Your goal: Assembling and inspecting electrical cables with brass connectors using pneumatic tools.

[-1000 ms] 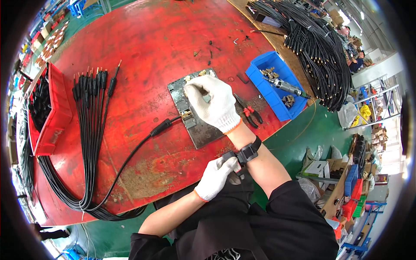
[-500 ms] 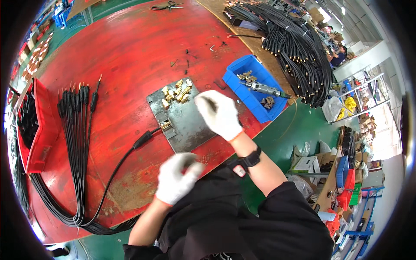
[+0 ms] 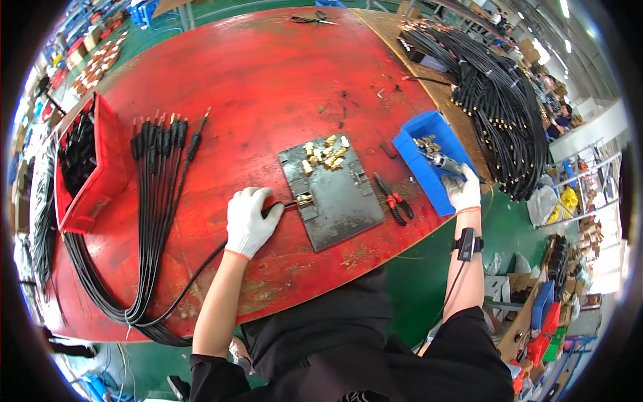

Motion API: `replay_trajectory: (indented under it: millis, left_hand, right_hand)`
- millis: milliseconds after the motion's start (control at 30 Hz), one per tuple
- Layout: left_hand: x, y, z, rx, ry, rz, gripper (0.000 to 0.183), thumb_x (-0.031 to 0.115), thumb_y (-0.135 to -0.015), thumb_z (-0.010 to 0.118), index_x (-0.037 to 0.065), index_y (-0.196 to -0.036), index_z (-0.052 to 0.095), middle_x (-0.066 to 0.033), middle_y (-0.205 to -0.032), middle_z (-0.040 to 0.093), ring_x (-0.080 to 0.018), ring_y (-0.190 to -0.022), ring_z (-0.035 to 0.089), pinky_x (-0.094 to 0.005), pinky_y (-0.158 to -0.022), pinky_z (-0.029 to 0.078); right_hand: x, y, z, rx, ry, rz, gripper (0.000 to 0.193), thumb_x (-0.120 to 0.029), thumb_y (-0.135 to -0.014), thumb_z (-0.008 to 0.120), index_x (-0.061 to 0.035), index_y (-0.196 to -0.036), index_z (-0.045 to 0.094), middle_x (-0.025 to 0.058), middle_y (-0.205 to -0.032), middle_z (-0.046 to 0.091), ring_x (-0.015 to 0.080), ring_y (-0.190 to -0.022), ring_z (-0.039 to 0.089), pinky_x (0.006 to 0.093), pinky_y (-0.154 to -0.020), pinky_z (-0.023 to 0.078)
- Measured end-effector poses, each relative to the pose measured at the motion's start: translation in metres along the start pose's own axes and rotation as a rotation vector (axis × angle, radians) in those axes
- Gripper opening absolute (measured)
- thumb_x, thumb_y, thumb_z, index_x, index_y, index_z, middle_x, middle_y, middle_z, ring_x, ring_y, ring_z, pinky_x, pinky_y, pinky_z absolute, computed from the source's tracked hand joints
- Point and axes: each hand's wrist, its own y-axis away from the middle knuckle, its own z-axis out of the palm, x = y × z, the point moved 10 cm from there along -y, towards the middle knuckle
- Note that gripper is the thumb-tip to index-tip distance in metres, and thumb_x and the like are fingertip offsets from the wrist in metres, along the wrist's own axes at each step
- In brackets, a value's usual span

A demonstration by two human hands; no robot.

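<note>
Hands well apart, white-gloved. The left hand [image 3: 252, 218], palm down, curls around the black cable [image 3: 213, 255], whose end lies at the left edge of the metal plate [image 3: 341, 211] on the red desk [image 3: 201, 67]. The right hand [image 3: 463, 193], arm extended, touches the silver tool [image 3: 442, 161] in the blue bin [image 3: 425, 181]; its closure cannot be told. Brass fittings [image 3: 326, 154] occupy the plate's far end; pliers [image 3: 394, 199] lie between plate and bin. Earlier, the left was off the cable, the right near the plate.
</note>
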Motion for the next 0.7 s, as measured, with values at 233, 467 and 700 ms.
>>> replay_trajectory:
  millis: [233, 467, 700]
  left_hand:
    - [0.012, 0.001, 0.007, -0.067, 0.048, 0.094, 0.028, 0.031, -0.086, 0.081, 0.014, -0.108, 0.077, -0.01, -0.101, 0.072, -0.0338, -0.095, 0.066, -0.0465, -0.085, 0.053]
    - [0.024, -0.007, 0.021, 0.044, 0.072, 0.117, 0.012, 0.022, -0.085, 0.081, 0.014, -0.094, 0.079, -0.0064, -0.092, 0.07, -0.0309, -0.089, 0.065, -0.0445, -0.079, 0.051]
    - [0.028, -0.008, 0.017, 0.069, 0.101, 0.11, 0.01, 0.019, -0.084, 0.081, 0.012, -0.089, 0.079, -0.0079, -0.093, 0.071, -0.032, -0.089, 0.066, -0.0454, -0.078, 0.052]
  right_hand:
    - [0.01, 0.061, 0.029, -0.111, 0.181, -0.417, 0.03, -0.026, -0.095, 0.079, -0.0091, -0.117, 0.067, 0.0059, -0.116, 0.064, 0.0209, -0.111, 0.059, 0.0378, -0.091, 0.053]
    - [0.022, 0.115, 0.064, -0.248, 0.118, -0.461, 0.037, -0.021, -0.1, 0.074, -0.0045, -0.131, 0.062, 0.0053, -0.112, 0.067, 0.0196, -0.101, 0.066, 0.0365, -0.093, 0.057]
    - [0.032, 0.125, 0.076, -0.367, 0.118, -0.484, 0.033, -0.018, -0.101, 0.072, -0.0042, -0.129, 0.061, 0.0088, -0.116, 0.068, 0.0222, -0.101, 0.069, 0.0393, -0.093, 0.06]
